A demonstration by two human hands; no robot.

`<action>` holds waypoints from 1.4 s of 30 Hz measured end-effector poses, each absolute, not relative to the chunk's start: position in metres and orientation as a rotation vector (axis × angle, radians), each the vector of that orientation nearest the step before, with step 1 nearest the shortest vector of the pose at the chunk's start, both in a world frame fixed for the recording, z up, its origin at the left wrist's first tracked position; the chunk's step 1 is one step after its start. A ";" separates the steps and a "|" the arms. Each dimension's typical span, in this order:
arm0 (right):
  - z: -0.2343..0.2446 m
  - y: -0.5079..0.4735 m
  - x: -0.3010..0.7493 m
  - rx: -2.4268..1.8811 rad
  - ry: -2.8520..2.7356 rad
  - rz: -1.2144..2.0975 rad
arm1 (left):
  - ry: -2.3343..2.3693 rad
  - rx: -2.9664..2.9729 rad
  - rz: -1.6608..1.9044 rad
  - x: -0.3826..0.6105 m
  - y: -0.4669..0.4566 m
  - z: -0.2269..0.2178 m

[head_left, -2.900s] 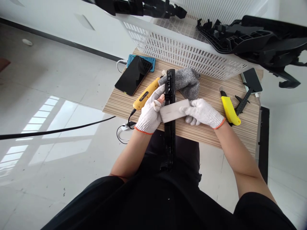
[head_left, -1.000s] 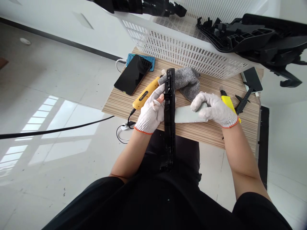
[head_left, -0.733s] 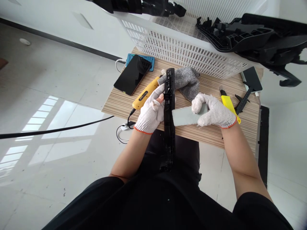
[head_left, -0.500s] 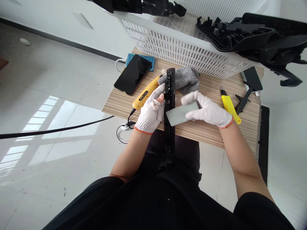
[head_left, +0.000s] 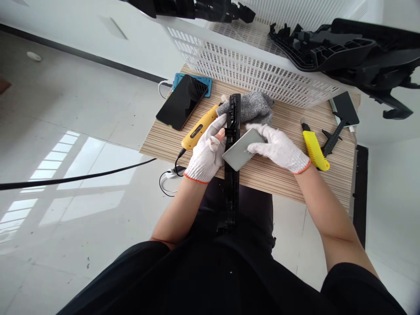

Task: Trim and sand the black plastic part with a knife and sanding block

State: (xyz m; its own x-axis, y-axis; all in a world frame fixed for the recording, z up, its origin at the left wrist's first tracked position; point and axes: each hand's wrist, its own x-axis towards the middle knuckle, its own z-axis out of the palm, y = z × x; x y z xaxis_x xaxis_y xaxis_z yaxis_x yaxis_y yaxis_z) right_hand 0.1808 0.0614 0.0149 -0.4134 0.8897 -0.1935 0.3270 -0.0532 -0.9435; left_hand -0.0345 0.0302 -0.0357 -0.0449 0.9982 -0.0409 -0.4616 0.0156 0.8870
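Note:
In a white knitted glove with an orange cuff, my left hand [head_left: 208, 151] is closed around a long black plastic part [head_left: 232, 183], its bare thumb tip against the part. The part runs from the table down over my lap. My gloved right hand [head_left: 278, 148] grips a flat, grey-white rectangular plate [head_left: 243, 151] between thumb and fingers. The plate lies tilted across the front of the black part; whether they touch is hard to tell. A grey knitted cloth [head_left: 256, 107] is just behind the part, and a yellow corded tool [head_left: 200, 127] lies beside my left hand.
A white slatted basket [head_left: 256, 61] with large black plastic parts [head_left: 344, 48] on it stands at the table's back. On the wood-grain table [head_left: 285, 181] are a black phone [head_left: 182, 103], a yellow-handled knife [head_left: 315, 148], a black caliper [head_left: 333, 138] and a power bank [head_left: 346, 107].
My right hand has shifted slightly left and turned the plate to a steeper slant across the black part. My left hand and the black part have hardly moved.

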 end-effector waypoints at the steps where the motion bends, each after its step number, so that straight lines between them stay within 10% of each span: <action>1: 0.017 0.061 0.181 -1.313 -1.755 1.536 | 0.908 0.816 1.402 -0.035 0.031 -0.037; 42: 0.019 0.058 0.174 -1.423 -1.503 1.607 | 0.888 0.750 1.316 -0.027 0.031 -0.023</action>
